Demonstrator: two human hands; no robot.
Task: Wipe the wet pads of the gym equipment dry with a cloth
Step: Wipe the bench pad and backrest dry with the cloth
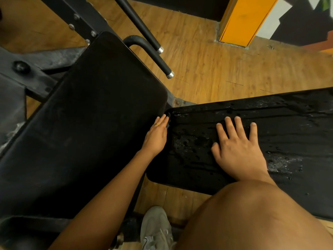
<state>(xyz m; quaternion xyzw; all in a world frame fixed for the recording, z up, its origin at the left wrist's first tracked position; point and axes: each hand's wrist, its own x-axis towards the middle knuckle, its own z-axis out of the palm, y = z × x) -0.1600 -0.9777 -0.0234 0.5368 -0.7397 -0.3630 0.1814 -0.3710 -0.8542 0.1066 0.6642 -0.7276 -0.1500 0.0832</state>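
Observation:
A black seat pad (270, 123) on the right is wet, with drops and streaks across its top. My right hand (237, 147) lies flat on it, fingers spread and straight. To the left, a larger black back pad (90, 123) looks matte, with no drops showing. My left hand (156, 136), a ring on one finger, reaches with straight fingers to the gap between the two pads, at the wet pad's near-left corner. Something small and dark sits at its fingertips; I cannot tell what it is. No cloth is plainly visible.
Two black handle bars with metal end caps (158, 60) jut out above the back pad. The bolted steel frame (81, 22) runs along the upper left. A yellow pillar (241, 20) stands on the wooden floor. My bare knee (252, 213) and grey shoe (156, 230) are at the bottom.

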